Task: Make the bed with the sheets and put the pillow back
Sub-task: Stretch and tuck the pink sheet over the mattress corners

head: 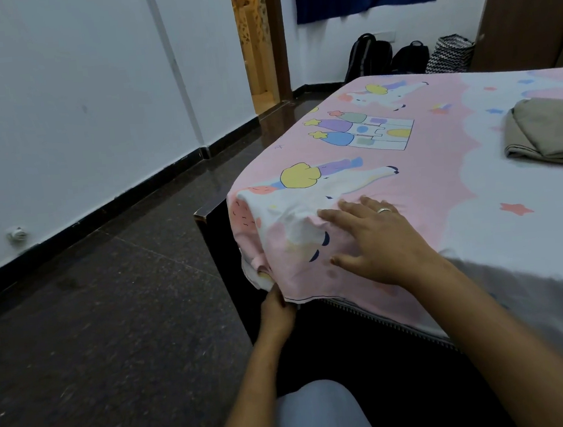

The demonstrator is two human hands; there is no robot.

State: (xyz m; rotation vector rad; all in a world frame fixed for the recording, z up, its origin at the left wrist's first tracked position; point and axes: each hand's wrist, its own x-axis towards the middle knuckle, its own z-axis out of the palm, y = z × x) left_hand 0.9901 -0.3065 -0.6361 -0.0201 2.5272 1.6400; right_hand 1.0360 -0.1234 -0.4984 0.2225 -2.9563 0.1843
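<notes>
ok so progress report on the bed. The sheet (434, 171) (pink and white one with the unicorn and castle print) is spread flat over the mattress and looks pretty smooth across the top. I'm at the near left corner, where the fabric bunches and hangs over the dark bed frame (211, 230).

My right hand (378, 238) lies flat on top of the sheet just in from that corner, fingers straight and spread, pressing the cloth down and holding nothing. My left hand (277, 311) is down below at the hanging hem. The fingertips disappear under the fabric, so honestly I can't tell whether it's gripping the edge or just poking under it.

What's left, I reckon: this corner isn't tucked yet, and the mattress zipper edge (368, 311) shows along the near side, so that hem is loose too. There's a folded beige cloth (551, 132) lying on the sheet over to the right that needs dealing with. No pillow in view at all, so that bit isn't done. Maybe halfway?

Direction-wise, the sheet's left edge runs from my corner away toward the far wall and the near edge runs off to the right. I can't see the whole bed, so no clue which is the long way. The castle towers point left.
</notes>
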